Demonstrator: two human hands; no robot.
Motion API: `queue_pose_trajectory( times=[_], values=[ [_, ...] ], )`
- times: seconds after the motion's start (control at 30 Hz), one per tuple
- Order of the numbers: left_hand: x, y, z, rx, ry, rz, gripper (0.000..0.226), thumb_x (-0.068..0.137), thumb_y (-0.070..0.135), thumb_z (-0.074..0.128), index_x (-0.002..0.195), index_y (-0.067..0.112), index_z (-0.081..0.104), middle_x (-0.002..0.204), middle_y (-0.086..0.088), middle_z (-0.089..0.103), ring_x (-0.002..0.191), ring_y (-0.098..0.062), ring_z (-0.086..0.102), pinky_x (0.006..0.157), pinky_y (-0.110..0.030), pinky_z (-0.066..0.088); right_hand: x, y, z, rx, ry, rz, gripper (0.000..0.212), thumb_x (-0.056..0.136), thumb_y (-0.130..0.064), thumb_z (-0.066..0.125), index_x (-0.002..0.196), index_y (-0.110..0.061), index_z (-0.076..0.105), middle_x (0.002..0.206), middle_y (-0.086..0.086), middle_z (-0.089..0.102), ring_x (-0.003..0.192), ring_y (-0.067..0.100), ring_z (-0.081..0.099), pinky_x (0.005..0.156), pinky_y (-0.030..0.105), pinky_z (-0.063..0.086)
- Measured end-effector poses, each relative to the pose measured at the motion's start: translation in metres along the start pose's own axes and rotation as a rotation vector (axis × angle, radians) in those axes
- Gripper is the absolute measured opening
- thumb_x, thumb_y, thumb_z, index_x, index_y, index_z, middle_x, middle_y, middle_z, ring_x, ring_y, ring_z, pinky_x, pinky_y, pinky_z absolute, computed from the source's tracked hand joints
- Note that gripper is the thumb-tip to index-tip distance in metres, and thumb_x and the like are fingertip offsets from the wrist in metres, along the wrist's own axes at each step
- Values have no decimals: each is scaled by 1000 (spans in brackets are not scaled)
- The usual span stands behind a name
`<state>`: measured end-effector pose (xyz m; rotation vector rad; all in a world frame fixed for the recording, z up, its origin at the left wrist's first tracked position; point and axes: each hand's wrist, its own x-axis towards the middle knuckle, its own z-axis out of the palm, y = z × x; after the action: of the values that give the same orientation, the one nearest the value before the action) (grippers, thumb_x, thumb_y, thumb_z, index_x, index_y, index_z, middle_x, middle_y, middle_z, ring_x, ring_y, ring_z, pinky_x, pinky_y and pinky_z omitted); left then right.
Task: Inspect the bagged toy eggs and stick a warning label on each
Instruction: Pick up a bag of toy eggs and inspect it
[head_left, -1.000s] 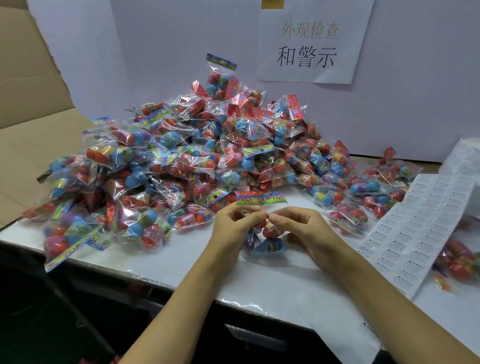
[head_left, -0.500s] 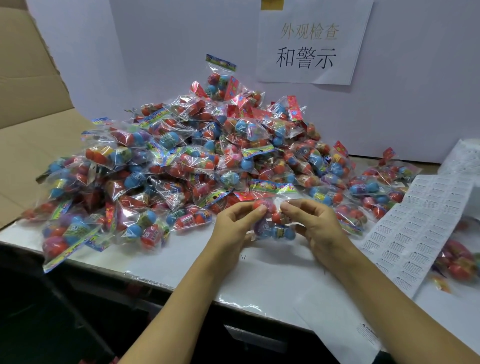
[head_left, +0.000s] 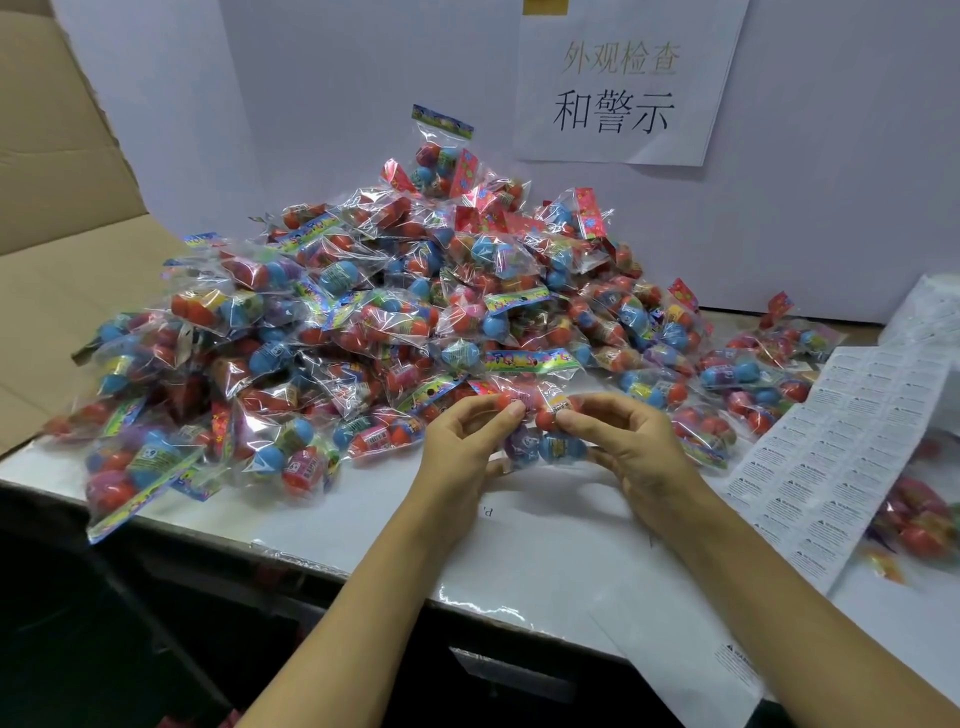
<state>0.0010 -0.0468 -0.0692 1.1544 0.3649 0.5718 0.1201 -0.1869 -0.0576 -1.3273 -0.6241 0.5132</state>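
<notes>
A clear bag of toy eggs (head_left: 540, 431) with a colourful header strip is held between both hands just above the white table, in front of the pile. My left hand (head_left: 462, 447) pinches its left side with thumb and fingers. My right hand (head_left: 628, 441) pinches its right side the same way. A large pile of bagged toy eggs (head_left: 395, 312) rises behind the hands. A long sheet of white warning labels (head_left: 841, 457) lies to the right of my right hand.
The white table (head_left: 545, 540) has its front edge near my forearms. A white wall panel carries a paper sign (head_left: 623, 83) behind the pile. A brown cardboard box (head_left: 57, 208) stands at the left. A few more egg bags (head_left: 919, 519) lie at the far right, beyond the labels.
Both hands have lifted the bag and moved it slightly away from me toward the pile, tilting it so its header strip points up and back.
</notes>
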Motion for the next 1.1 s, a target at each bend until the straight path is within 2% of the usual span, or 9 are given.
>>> queue_pose_trajectory(
  times=[0.23,0.4,0.47,0.6,0.67,0.77,0.83,0.97,1.1],
  values=[
    [0,0,1,-1,9,3,39,73,31,81,105,10,72,95,-2,77,85,-16,74,65,-33,59,1,1,0,-17,4,9,57,54,-40,90,101,-12,76,103,11,78,102,29,74,95,52,54],
    [2,-2,0,20,56,28,32,76,19,84,104,12,69,99,-5,77,89,-20,73,67,-37,59,0,7,-1,-278,173,-54,40,66,-32,92,96,-21,69,94,1,73,84,11,70,64,29,56],
    [1,-2,0,-13,51,41,42,66,16,85,103,10,66,95,-4,77,91,-23,73,70,-36,60,1,10,-2,-381,227,-113,34,71,-24,91,92,-21,65,90,-1,69,77,1,64,67,28,57],
    [-1,0,1,3,-20,52,47,67,18,85,109,5,69,103,-9,77,100,-26,73,79,-35,60,-1,10,1,-360,49,-135,11,84,-21,81,95,-20,76,88,-4,78,88,13,73,71,26,59],
    [-3,3,2,-16,-44,38,46,76,24,80,116,3,70,113,-16,75,106,-25,71,83,-36,59,-3,8,4,-321,-25,-112,19,85,-33,78,102,-27,77,98,-10,78,98,12,73,73,25,59],
    [-4,7,2,-46,-75,12,34,91,26,70,114,2,74,121,-18,72,116,-25,68,94,-40,55,-6,6,4,-344,-72,-110,50,71,-49,81,116,-28,73,111,-13,75,107,4,68,85,23,56],
    [-5,6,3,-22,-105,9,28,91,23,68,108,2,76,121,-13,73,119,-23,67,94,-39,56,-7,7,5,-399,-50,-124,55,69,-42,87,118,-28,70,113,-13,73,108,0,66,83,20,56],
    [-5,2,3,20,-155,-5,29,81,25,69,101,6,79,121,-7,75,118,-19,68,99,-41,54,-2,8,1,-396,41,-147,38,79,-11,85,114,-18,71,109,-5,75,102,11,71,89,31,58],
    [0,-3,0,34,-8,50,23,77,20,76,99,13,79,108,-7,78,107,-20,72,86,-36,57,0,7,0,-200,48,-74,27,85,-3,77,108,-18,72,101,-1,78,94,19,74,72,28,59]
  ],
)
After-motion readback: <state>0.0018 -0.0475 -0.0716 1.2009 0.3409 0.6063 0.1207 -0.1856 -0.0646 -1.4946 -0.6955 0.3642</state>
